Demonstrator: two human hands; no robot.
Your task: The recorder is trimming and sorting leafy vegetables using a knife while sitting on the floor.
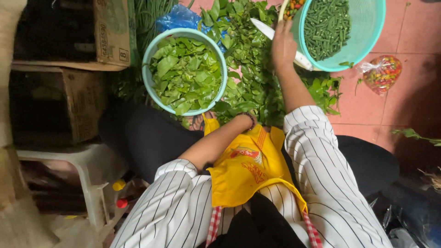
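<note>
Head view: leaf pile (250,73) between basins (151,55).

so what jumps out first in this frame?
Green dominates: a pale teal basin heaped with loose leaves sits upper left, and a pile of leafy stems spreads across the floor between it and a second teal basin of chopped green beans at upper right. The right hand reaches to that second basin, beside a white knife blade; the left hand is hidden in the leaves. A bright yellow apron fills the centre.
</note>
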